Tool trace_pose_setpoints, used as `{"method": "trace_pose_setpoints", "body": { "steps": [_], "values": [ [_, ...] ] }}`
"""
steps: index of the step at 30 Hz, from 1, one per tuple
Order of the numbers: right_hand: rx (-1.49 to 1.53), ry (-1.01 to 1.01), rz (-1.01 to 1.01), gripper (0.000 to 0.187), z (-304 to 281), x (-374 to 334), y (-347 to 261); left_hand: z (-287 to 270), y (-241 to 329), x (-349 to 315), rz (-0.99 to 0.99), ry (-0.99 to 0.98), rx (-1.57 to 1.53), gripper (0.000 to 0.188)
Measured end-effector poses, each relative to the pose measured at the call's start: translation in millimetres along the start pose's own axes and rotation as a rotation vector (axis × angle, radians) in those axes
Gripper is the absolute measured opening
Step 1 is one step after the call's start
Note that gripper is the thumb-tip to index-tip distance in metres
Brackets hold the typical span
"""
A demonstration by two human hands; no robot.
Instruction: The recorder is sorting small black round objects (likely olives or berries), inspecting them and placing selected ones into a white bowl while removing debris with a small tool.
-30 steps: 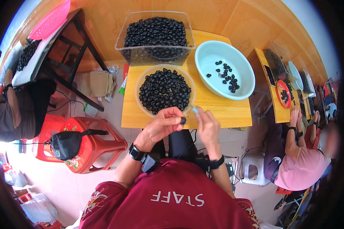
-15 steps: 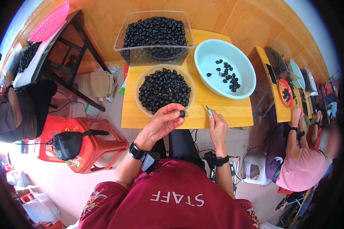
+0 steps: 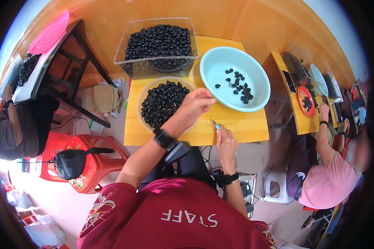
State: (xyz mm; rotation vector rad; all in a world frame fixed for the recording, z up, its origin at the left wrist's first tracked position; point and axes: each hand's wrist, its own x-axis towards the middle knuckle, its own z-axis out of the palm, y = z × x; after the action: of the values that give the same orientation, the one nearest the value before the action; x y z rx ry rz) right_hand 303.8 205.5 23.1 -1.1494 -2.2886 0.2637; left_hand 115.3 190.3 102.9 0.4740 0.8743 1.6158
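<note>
My left hand (image 3: 196,104) reaches across the round clear tub (image 3: 139,108), its fingertips pinched beside the light blue basin's (image 3: 257,105) near rim. Whatever is between those fingers is hidden by the hand. Small black ring-shaped pieces (image 3: 160,101) fill the tub, and several more of them (image 3: 246,94) lie inside the basin. Over the table's front edge, my right hand (image 3: 227,143) is closed around a slim tool with a light blue handle (image 3: 217,127), its short dark tip pointing away from me.
A clear rectangular bin (image 3: 153,66) heaped with black pieces stands at the back of the yellow table (image 3: 253,124). Red plastic stools (image 3: 91,166) holding a black pouch (image 3: 70,162) are on the left. People work at tables on both sides; a white stool (image 3: 276,184) stands right.
My left hand has moved right and away from me, toward the basin; the black piece seen in its fingers before no longer shows. My right hand keeps its tool.
</note>
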Motion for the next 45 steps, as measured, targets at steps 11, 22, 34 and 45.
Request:
{"method": "trace_pose_setpoints", "body": {
  "steps": [11, 22, 34, 45],
  "values": [
    [0.021, 0.012, -0.003, 0.022, 5, -5, 3, 25, -7, 26, 0.103, -0.010, 0.239, 0.040],
    [-0.003, 0.007, 0.005, 0.021, 2, 0, 0, -127, 30, -79, 0.219, 0.425, 0.865, 0.016],
    [-0.007, -0.009, 0.008, 0.021, 0, -3, -5, -122, 6, -81, 0.430, 0.377, 1.420, 0.019],
    [0.189, -0.018, 0.052, 0.022, -1, 1, 3, -105, 22, -89, 0.076, 0.310, 0.535, 0.016]
  ]
}}
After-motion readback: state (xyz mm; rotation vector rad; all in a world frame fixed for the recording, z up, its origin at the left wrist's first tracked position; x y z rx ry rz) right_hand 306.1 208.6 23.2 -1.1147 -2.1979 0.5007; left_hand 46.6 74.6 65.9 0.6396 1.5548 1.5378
